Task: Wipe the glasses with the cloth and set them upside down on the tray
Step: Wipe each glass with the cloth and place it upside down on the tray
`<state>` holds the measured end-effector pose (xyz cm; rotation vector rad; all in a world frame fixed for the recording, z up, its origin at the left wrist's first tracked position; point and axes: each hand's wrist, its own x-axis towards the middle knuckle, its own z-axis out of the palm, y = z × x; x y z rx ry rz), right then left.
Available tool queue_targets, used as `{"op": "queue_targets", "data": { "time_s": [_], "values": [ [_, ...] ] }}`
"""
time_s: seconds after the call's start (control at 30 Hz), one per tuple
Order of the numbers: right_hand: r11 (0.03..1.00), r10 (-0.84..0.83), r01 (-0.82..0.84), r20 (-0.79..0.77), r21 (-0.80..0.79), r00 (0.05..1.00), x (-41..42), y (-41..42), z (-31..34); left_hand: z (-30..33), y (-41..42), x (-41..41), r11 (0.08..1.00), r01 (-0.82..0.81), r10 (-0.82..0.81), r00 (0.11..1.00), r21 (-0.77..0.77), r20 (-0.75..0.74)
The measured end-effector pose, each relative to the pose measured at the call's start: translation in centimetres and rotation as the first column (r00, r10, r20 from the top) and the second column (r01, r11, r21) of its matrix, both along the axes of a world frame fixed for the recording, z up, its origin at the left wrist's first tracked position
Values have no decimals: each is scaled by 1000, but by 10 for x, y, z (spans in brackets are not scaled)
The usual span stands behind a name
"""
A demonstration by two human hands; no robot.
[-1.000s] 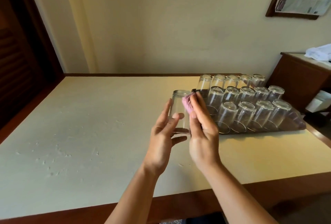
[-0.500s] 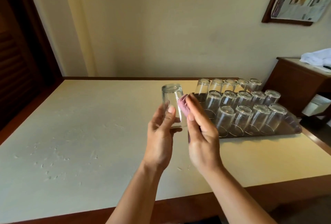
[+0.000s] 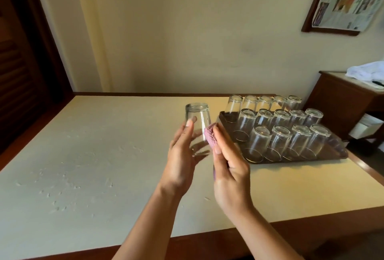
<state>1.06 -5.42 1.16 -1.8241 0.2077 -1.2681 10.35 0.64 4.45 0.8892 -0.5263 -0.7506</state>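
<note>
A clear glass (image 3: 197, 122) is held upside down above the table, base up. My left hand (image 3: 181, 155) grips its near side with fingers up along the wall. My right hand (image 3: 227, 162) holds a small pink cloth (image 3: 211, 136) and presses it against the glass's right side. To the right, a dark brown tray (image 3: 336, 154) carries several clear glasses (image 3: 280, 141) standing upside down in rows.
The pale tabletop (image 3: 93, 155) has a brown wooden edge and small crumbs on its left part. A wooden side cabinet (image 3: 342, 101) with a white cloth on top stands at the right. A framed newspaper page (image 3: 349, 0) hangs on the wall.
The glass has been lifted from the table and raised a little. The cloth has slid down its right side while both hands stayed on it.
</note>
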Motion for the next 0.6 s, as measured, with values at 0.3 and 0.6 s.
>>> {"op": "queue_targets", "data": {
  "time_s": [0.3,0.6],
  "values": [
    [1000,1,-1,-18,10,1000,5,3,13,0,-1,0,996,-84,86,993,-31,79],
    [998,-50,51,-19,45,999,13,-10,28,-7,-5,-11,997,-65,65,998,-32,0]
  ]
}}
